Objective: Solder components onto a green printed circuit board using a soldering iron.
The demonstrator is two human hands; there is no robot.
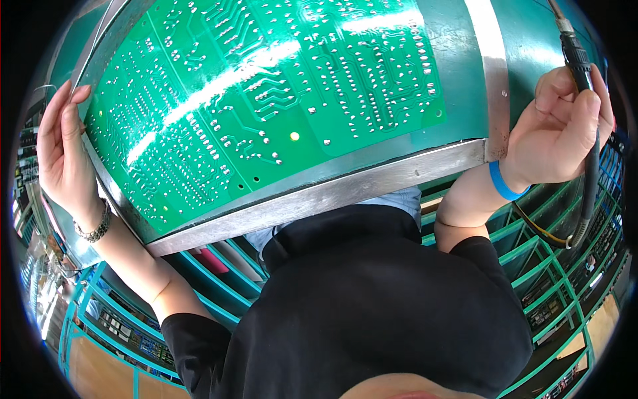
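Note:
A large green circuit board (pixel 279 143) lies solder side up, dotted with shiny joints, on the metal-edged bench in front of me. At its left edge is my left hand (pixel 65 149), thumb and fingertips pinched on a thin silvery solder wire (pixel 95 40) that runs up along the board's side. My right hand (pixel 561 130), beyond the right end of the bench edge, is closed around the black handle of a soldering iron (pixel 576 56). The iron's metal barrel points away from me, off the board, and its tip is cut off by the view's edge.
A raised metal strip (pixel 332 189) borders the bench's near side, and another metal strip (pixel 490 73) runs along the right of the board. The iron's cable (pixel 589 193) hangs below my right hand. Green racks (pixel 558 292) holding boards stand behind me on both sides.

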